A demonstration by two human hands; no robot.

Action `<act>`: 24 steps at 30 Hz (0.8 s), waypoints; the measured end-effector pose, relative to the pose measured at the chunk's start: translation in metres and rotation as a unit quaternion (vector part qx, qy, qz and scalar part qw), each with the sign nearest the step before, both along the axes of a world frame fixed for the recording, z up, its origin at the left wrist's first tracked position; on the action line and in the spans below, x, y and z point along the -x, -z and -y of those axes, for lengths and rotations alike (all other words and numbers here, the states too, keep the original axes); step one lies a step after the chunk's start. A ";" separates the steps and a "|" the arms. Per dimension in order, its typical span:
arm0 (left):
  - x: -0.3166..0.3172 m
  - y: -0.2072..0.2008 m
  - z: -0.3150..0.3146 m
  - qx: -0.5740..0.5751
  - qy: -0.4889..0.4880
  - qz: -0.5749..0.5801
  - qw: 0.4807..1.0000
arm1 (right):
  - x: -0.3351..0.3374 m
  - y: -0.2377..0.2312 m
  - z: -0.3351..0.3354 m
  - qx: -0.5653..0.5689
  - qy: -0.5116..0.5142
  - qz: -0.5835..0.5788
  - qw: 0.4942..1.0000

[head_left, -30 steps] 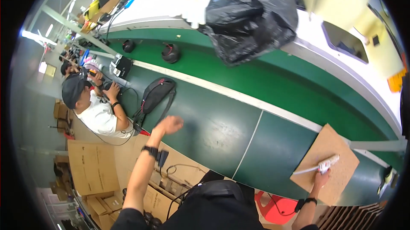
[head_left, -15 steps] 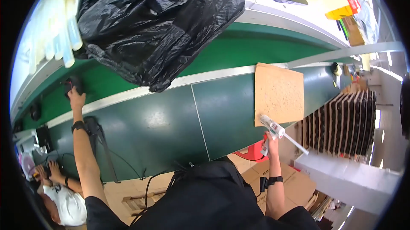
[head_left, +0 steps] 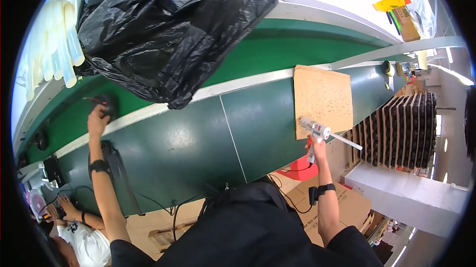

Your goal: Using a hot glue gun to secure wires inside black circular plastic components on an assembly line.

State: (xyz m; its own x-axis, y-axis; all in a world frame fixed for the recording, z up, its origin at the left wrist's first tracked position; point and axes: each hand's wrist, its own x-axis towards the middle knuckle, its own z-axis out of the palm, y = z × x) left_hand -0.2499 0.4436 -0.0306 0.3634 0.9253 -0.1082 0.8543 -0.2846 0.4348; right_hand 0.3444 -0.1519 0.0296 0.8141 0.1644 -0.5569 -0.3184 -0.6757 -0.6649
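My left hand (head_left: 98,120), arm stretched out to the left, has its fingers closed on a dark round part (head_left: 110,104) with a thin red wire, over the green strip (head_left: 267,49). Motion blurs this part, so its exact kind is unclear. In my right hand (head_left: 318,148) is a white hot glue gun (head_left: 313,127) with a red trigger; a long pale glue stick (head_left: 347,141) juts from its back. The gun's nozzle end lies over the near left edge of a brown board (head_left: 325,98) dotted with specks.
A black plastic bag (head_left: 173,29) hangs over the strip, beside a bundle of pale glue sticks (head_left: 54,44). Another round black part (head_left: 41,139) sits farther left. At lower left a co-worker's hands (head_left: 67,210) are at the bench. Stacked dark trays (head_left: 396,130) stand at right.
My left hand and the dark round part have moved right along the green strip. The glue gun stays in my right hand at the board, its stick swung slightly upward. The whole view has shifted a little.
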 end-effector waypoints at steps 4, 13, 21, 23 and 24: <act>-0.061 -0.034 0.131 0.048 0.139 0.027 0.989 | 0.001 -0.005 0.003 0.018 -0.037 -0.009 0.999; -0.199 -0.029 0.368 0.166 0.092 -0.002 0.982 | -0.017 -0.002 0.012 -0.069 -0.129 -0.156 0.977; -0.299 -0.078 0.460 0.423 0.064 0.365 0.827 | -0.034 0.004 0.018 -0.229 -0.204 -0.314 0.898; -0.307 -0.089 0.460 0.316 0.172 0.366 0.859 | -0.031 0.011 0.022 -0.254 -0.225 -0.278 0.898; -0.308 -0.084 0.455 0.281 0.149 0.361 0.877 | -0.031 0.012 0.022 -0.266 -0.224 -0.284 0.894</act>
